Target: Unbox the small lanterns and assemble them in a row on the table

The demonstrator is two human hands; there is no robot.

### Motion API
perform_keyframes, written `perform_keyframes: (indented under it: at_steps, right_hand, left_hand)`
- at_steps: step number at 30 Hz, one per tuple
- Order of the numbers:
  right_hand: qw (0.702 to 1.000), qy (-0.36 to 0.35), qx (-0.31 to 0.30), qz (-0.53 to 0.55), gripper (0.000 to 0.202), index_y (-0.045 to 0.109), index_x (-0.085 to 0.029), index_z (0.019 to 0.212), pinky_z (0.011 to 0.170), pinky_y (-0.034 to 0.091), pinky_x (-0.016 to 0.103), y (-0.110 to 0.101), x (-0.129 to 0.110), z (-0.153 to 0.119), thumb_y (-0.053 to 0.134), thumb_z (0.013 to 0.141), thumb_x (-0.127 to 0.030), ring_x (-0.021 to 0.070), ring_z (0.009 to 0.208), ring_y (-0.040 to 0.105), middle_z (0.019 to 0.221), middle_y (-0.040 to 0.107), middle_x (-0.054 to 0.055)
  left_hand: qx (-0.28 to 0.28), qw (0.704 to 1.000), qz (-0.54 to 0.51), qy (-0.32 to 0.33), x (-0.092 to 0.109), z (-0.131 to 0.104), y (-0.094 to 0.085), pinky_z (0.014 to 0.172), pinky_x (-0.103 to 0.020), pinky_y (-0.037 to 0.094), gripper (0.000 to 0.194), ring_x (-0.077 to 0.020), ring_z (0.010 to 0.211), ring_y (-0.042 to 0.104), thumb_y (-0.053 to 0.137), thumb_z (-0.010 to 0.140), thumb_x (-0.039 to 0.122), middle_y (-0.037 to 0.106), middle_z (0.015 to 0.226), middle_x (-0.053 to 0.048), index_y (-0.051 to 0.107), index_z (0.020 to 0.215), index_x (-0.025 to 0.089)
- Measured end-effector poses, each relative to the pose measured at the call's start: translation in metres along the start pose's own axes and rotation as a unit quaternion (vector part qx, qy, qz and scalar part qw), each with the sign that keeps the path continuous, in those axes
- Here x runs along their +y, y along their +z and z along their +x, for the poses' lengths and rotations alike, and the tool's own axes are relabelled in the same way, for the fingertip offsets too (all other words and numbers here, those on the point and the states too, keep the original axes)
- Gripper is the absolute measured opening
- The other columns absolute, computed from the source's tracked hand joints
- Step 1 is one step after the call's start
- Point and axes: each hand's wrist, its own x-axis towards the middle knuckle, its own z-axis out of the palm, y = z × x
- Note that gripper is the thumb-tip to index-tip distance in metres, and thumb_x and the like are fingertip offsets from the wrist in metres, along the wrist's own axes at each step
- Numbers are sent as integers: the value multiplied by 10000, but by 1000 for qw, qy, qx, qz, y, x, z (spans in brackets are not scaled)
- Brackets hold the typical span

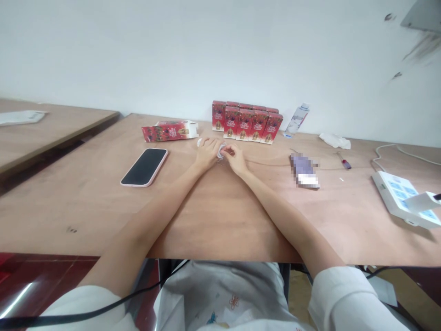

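Observation:
Both of my hands meet at the middle of the wooden table [220, 216]. My left hand [206, 152] lies palm down, fingers over a small white item; what its fingertips hold is hidden. My right hand [234, 158] has thumb and forefinger pinched at a small round white item [221, 150], which sits between the two hands. Several red printed boxes [245, 124] stand in rows just behind my hands. To the left of them, more red boxes [168, 132] lie on their sides, one with a white flap open.
A phone [144, 167] lies at the left. Toward the right are a clear bottle [297, 118], crumpled tissue [335, 140], a blurred purple packet [304, 170], a small red-and-dark item [346, 163] and a white power strip [399, 195] with its cable. A wall rises behind the table.

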Motion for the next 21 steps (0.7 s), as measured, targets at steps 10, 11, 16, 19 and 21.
perform_keyframes:
  at_steps: [10, 11, 16, 19, 21]
  right_hand:
    - [998, -48, -35, -34, 65, 538, -201, 760, 799, 433, 293, -2, -2, -2, 569, 814, -183, 141, 792, 525, 821, 546, 5]
    - [997, -50, -37, -39, 64, 535, -202, 765, 803, 432, 294, -2, -2, -2, 562, 820, -185, 142, 800, 525, 828, 545, 7]
    - [996, -58, -44, -51, 66, 521, -198, 778, 812, 431, 294, -3, -2, -3, 538, 841, -189, 143, 808, 520, 847, 532, 17]
    - [996, -59, -46, -53, 75, 510, -194, 778, 815, 430, 297, -2, -1, -3, 529, 849, -184, 146, 810, 517, 851, 524, 23]
    - [995, -60, -45, -57, 77, 505, -197, 784, 818, 430, 298, -2, 0, -2, 518, 860, -187, 148, 820, 516, 857, 519, 24]
  left_hand:
    - [26, 999, 11, 20, -4, -3, 1, 926, -428, 381, 317, -255, 1020, 605, 370, 932, 293, 686, 1033, -144, 592, 1102, 144]
    - [26, 999, 10, 20, -4, -3, 1, 928, -431, 380, 319, -256, 1020, 604, 369, 932, 298, 686, 1032, -144, 592, 1103, 145]
    - [23, 1000, 10, 16, -3, -3, 1, 915, -422, 386, 319, -253, 1017, 606, 365, 937, 305, 687, 1031, -141, 595, 1088, 144]
    - [21, 1000, 14, 15, -1, -3, -1, 919, -421, 384, 322, -252, 1014, 606, 363, 941, 315, 686, 1039, -140, 591, 1087, 142]
    - [24, 999, 19, 19, 0, -3, -2, 923, -417, 382, 330, -248, 1011, 607, 349, 946, 313, 683, 1049, -141, 587, 1088, 135]
